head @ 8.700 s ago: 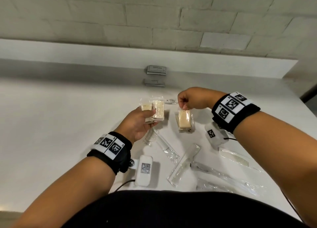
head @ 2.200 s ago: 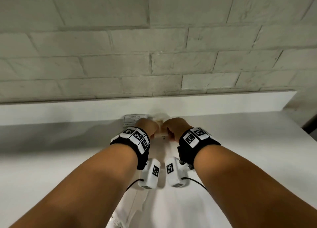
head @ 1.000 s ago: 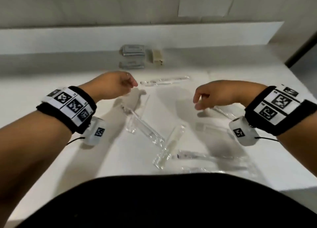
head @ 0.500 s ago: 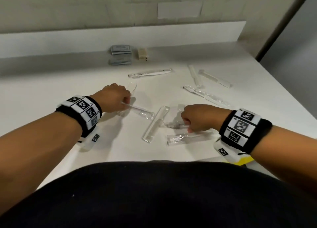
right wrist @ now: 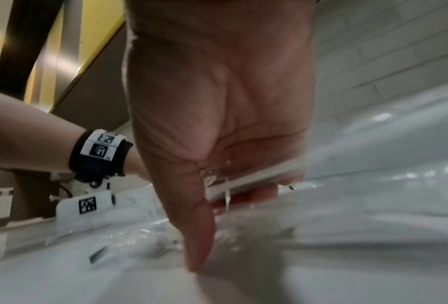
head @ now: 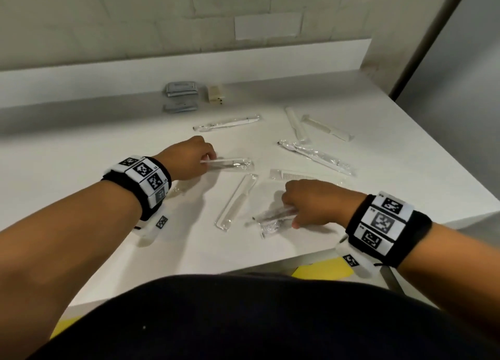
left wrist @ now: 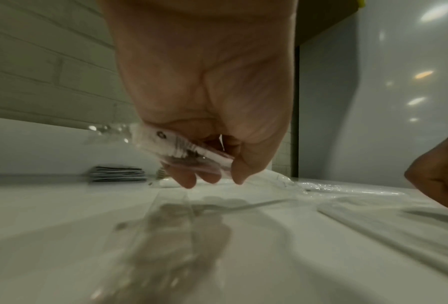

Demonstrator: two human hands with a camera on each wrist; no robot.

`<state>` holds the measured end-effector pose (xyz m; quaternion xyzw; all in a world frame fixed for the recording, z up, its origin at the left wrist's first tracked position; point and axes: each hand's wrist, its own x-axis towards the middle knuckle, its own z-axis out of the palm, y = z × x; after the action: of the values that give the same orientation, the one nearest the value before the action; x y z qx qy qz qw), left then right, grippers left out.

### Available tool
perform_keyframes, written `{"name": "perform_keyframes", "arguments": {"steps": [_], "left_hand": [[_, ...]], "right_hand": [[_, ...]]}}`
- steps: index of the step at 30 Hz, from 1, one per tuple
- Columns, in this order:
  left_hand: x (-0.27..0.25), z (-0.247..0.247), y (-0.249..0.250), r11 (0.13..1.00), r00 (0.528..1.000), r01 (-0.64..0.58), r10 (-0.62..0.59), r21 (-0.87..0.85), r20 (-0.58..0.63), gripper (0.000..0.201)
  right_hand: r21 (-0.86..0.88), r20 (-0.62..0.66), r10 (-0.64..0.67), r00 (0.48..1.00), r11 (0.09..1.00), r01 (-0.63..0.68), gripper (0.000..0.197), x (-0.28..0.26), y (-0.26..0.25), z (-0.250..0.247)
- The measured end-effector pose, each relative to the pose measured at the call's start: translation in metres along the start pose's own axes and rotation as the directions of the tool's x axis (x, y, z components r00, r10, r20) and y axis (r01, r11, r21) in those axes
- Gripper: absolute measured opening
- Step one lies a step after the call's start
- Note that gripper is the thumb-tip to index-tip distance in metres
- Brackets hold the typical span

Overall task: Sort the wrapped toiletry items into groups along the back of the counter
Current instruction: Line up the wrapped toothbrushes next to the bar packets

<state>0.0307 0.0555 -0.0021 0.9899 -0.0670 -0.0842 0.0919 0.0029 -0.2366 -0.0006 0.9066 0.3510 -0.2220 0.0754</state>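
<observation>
My left hand [head: 189,158] pinches one end of a clear-wrapped toothbrush [head: 230,163], held just above the white counter [head: 81,156]; the left wrist view shows its bristled head [left wrist: 181,150] between thumb and fingers. My right hand [head: 311,202] grips another wrapped toothbrush [head: 273,216] near the counter's front; in the right wrist view the fingers curl over its white handle [right wrist: 254,176]. Grey sachets [head: 180,89] and wrapped soaps [head: 215,94] sit grouped against the back ledge.
Loose wrapped items lie between the hands and the back: a toothbrush [head: 227,123], a long clear packet [head: 235,201], a comb [head: 295,174], two more combs [head: 327,128] and a crinkled packet [head: 316,154]. The counter's right edge [head: 460,186] drops off close by.
Both hands have lifted their toothbrushes slightly off the counter. The left hand's toothbrush has swung toward level, pointing right. The view has shifted a little.
</observation>
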Motion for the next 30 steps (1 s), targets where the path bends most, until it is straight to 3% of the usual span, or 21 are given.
{"name": "perform_keyframes", "arguments": {"steps": [3,6,9,13,16,21,25,27,30], "left_hand": [[0.019,-0.003,0.011,0.999,0.998,0.048,-0.048,-0.013,-0.039,0.024],[0.042,-0.003,0.018,0.991,0.987,0.124,-0.129,-0.056,-0.093,0.037],[0.067,-0.001,0.022,0.983,0.974,0.172,-0.179,-0.060,-0.140,0.047],[0.102,0.001,0.023,0.967,0.966,0.243,-0.249,-0.073,-0.072,0.065],[0.118,0.005,0.023,0.939,0.941,0.337,-0.337,-0.074,0.008,0.073],[0.129,0.010,0.031,0.921,0.921,0.389,-0.389,0.007,-0.038,0.054],[0.135,0.003,0.034,0.928,0.929,0.370,-0.370,0.039,-0.011,0.045],[0.138,-0.001,0.036,0.932,0.933,0.359,-0.361,0.053,0.020,0.037],[0.141,-0.001,0.040,0.925,0.924,0.379,-0.378,-0.007,0.061,0.029]], "right_hand": [[0.067,-0.088,0.020,0.996,0.998,-0.014,0.012,0.001,0.009,-0.007],[0.260,-0.087,0.083,0.993,0.964,-0.058,0.024,-0.001,0.024,-0.017],[0.300,-0.193,0.169,0.966,0.948,-0.106,0.026,0.001,0.043,-0.021],[0.327,-0.322,0.340,0.884,0.916,-0.234,0.024,0.020,0.087,-0.022],[0.336,-0.336,0.389,0.858,0.900,-0.277,0.025,0.035,0.111,-0.024],[0.360,-0.208,0.385,0.899,0.885,-0.296,0.031,0.055,0.122,-0.018],[0.370,-0.050,0.307,0.950,0.889,-0.268,0.023,0.070,0.132,-0.032],[0.441,-0.099,0.316,0.944,0.864,-0.243,0.027,0.079,0.145,-0.052],[0.644,-0.173,0.428,0.887,0.731,-0.226,0.036,0.101,0.177,-0.076]]}}
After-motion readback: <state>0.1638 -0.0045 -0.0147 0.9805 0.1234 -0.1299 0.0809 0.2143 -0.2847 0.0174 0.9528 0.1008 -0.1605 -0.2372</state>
